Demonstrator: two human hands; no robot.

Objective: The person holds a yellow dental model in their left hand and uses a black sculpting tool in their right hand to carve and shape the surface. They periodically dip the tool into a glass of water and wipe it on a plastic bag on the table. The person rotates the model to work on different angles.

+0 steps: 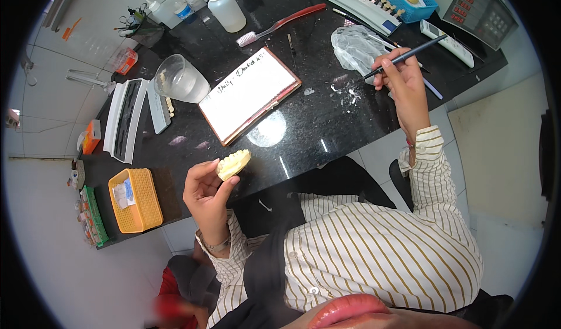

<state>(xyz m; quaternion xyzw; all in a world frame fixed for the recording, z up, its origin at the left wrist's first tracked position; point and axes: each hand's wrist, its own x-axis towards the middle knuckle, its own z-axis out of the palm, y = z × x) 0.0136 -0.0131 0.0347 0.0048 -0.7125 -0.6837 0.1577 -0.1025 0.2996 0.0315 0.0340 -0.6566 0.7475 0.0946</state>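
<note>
My left hand (pixel 208 193) is closed on a pale yellow dental cast (pixel 234 164), pinched between thumb and fingers above the table's near edge. A row of teeth shows along the top of the cast. At the right, my right hand (pixel 402 83) grips a slim dark brush-like tool (pixel 416 52) the way one holds a pen. Its thin tip points down and left, close to white crumbs (pixel 350 97) on the table; whether it touches them I cannot tell. Just beyond that hand lies a crumpled clear plastic bag (pixel 355 47).
On the black table (pixel 315 118) lie a clipboard with white paper (pixel 251 98) and a red-handled toothbrush (pixel 283 25). Around them stand a clear plastic cup (pixel 182 78), a squeeze bottle (pixel 225 12), a yellow basket (pixel 151 203), a blue basket (pixel 423 13) and a tooth shade guide (pixel 362 6).
</note>
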